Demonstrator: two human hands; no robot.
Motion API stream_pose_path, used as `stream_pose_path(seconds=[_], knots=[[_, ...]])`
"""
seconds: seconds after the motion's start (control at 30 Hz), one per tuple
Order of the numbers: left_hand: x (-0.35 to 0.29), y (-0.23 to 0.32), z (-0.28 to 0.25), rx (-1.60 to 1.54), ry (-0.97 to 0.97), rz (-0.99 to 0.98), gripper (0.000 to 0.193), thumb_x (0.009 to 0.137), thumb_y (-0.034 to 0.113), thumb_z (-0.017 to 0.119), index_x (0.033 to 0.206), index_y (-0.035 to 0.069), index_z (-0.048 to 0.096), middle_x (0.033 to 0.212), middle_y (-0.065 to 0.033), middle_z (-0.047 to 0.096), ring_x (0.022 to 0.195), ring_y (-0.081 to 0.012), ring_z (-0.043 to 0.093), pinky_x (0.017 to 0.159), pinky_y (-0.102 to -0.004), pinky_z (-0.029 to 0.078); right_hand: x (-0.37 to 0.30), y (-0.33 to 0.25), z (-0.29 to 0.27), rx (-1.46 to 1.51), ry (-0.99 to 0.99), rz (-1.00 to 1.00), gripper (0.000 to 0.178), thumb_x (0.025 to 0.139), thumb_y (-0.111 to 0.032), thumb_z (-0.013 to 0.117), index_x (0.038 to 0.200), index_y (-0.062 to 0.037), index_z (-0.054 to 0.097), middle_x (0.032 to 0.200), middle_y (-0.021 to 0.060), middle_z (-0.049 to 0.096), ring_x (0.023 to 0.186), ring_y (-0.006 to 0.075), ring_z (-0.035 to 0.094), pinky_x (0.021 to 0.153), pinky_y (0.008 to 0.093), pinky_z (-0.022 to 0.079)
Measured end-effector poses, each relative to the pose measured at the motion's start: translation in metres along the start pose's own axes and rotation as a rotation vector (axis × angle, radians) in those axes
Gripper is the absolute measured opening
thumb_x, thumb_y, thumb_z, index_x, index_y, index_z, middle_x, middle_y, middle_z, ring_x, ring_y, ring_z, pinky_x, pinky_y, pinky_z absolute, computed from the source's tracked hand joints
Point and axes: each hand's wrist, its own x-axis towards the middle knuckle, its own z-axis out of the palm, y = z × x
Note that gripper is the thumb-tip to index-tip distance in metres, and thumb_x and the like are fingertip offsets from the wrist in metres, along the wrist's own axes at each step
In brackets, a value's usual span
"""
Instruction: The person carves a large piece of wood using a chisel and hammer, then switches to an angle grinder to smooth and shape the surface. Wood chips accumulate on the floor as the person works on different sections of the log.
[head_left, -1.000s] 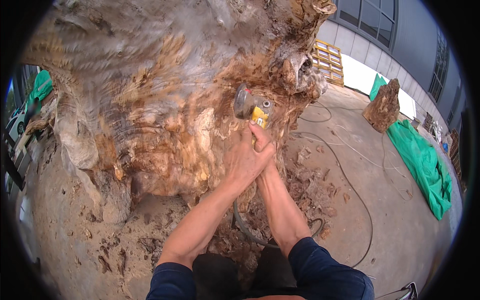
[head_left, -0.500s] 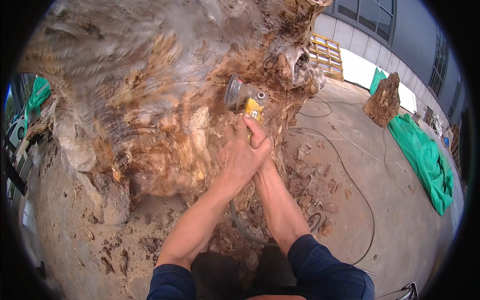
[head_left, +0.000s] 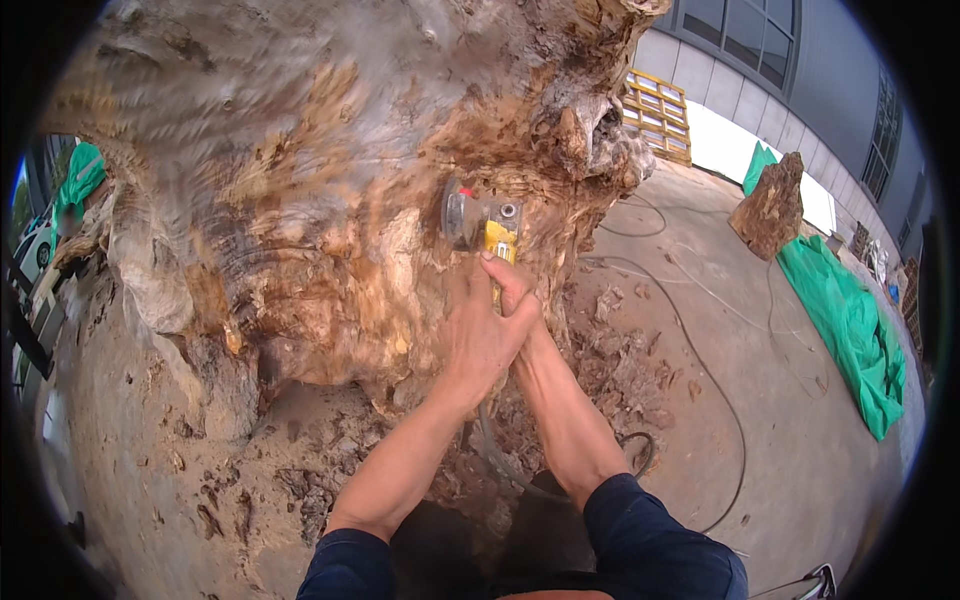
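An angle grinder [head_left: 500, 235] with a yellow body and grey gear head is gripped in both my hands. Its round dark guard and disc [head_left: 458, 216] sit against the brown, ridged face of a huge tree stump [head_left: 330, 250]; whether the edge touches the wood cannot be made out. My left hand [head_left: 470, 335] is closed over the body, thumb stretched up near the head. Behind and below it, my right hand [head_left: 527, 312] wraps the rear of the tool, its fingers mostly hidden. A dark cord [head_left: 490, 440] hangs beneath my hands.
Bark chips [head_left: 620, 365] and sawdust litter the ground around the stump. The cable [head_left: 735, 420] loops across the concrete on the right. Farther right are a wood chunk [head_left: 768, 205], a green tarp [head_left: 845, 330] and a yellow pallet [head_left: 657, 112] against the building.
The grinder and both hands have shifted slightly down and to the left along the stump's face. My grip is the same.
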Motion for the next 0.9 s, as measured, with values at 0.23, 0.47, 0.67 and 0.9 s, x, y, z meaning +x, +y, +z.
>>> stream_pose_path(seconds=[0.23, 0.47, 0.67, 0.9], knots=[[0.008, 0.013, -0.008, -0.058, -0.056, 0.036, 0.085, 0.088, 0.051, 0.07, 0.149, -0.005, 0.05, 0.125, -0.0341, 0.058, 0.11, -0.0521, 0.066, 0.089, -0.0565, 0.055, 0.001, -0.005, -0.005, -0.042, 0.01, -0.003, 0.026, 0.096, -0.025, 0.072, 0.11, -0.0031, 0.067, 0.089, 0.0002, 0.064, 0.079, 0.0103, 0.058, 0.07, 0.0294, 0.046], [0.025, 0.014, -0.008, -0.032, -0.083, 0.065, 0.088, 0.087, 0.05, 0.07, 0.151, -0.006, 0.048, 0.124, -0.0378, 0.058, 0.109, -0.0522, 0.066, 0.089, -0.0575, 0.055, 0.007, -0.015, -0.006, -0.068, 0.019, -0.013, 0.026, 0.096, -0.025, 0.072, 0.11, -0.0029, 0.068, 0.089, 0.0004, 0.064, 0.079, 0.0103, 0.058, 0.07, 0.0295, 0.046], [0.024, 0.011, -0.006, -0.068, -0.076, 0.014, 0.089, 0.086, 0.051, 0.072, 0.15, -0.006, 0.049, 0.118, -0.0373, 0.061, 0.109, -0.0511, 0.066, 0.088, -0.0559, 0.056, 0.01, -0.015, -0.008, -0.09, 0.023, -0.007, 0.026, 0.095, -0.024, 0.072, 0.11, -0.0027, 0.068, 0.09, 0.0006, 0.064, 0.079, 0.0104, 0.058, 0.069, 0.0297, 0.046], [0.025, 0.013, -0.004, -0.103, -0.044, 0.019, 0.082, 0.087, 0.048, 0.074, 0.145, -0.007, 0.054, 0.116, -0.0335, 0.062, 0.109, -0.048, 0.066, 0.091, -0.0531, 0.055, 0.012, -0.021, -0.01, -0.108, 0.021, -0.017, 0.026, 0.095, -0.024, 0.072, 0.11, -0.0024, 0.068, 0.09, 0.0007, 0.064, 0.079, 0.0104, 0.058, 0.069, 0.0299, 0.046]])
